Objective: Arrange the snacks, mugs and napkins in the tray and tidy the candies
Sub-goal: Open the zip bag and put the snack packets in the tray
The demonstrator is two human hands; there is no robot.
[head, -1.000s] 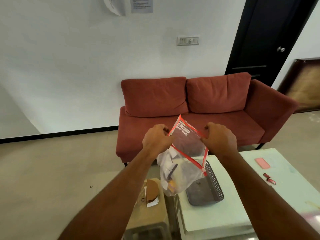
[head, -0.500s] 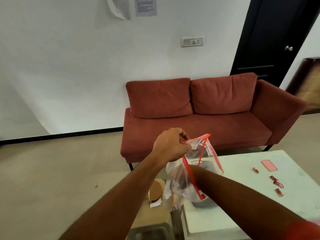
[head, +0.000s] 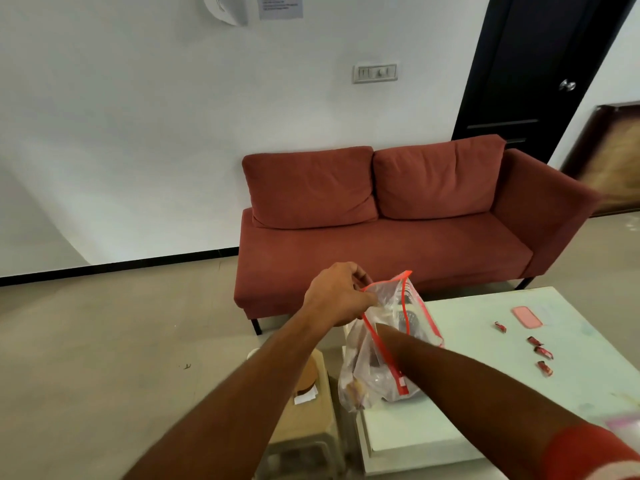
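A clear zip bag (head: 372,382) with a red seal strip hangs over the left end of the white table (head: 485,396). My left hand (head: 337,296) pinches its open rim at the top. My right forearm (head: 450,368) reaches into the mouth of the bag, and the right hand is hidden inside among blurred items. Part of a dark perforated tray (head: 410,318) shows through the plastic behind the bag. Several red-wrapped candies (head: 539,351) lie scattered on the table at the right.
A pink flat object (head: 527,317) lies on the table beyond the candies. A beige stool (head: 308,420) with a round brown item (head: 306,375) stands left of the table. A red sofa (head: 381,244) stands behind, against the white wall.
My right hand let go of the bag's rim and went down inside the bag. My left hand kept its hold on the rim while the bag sank lower.
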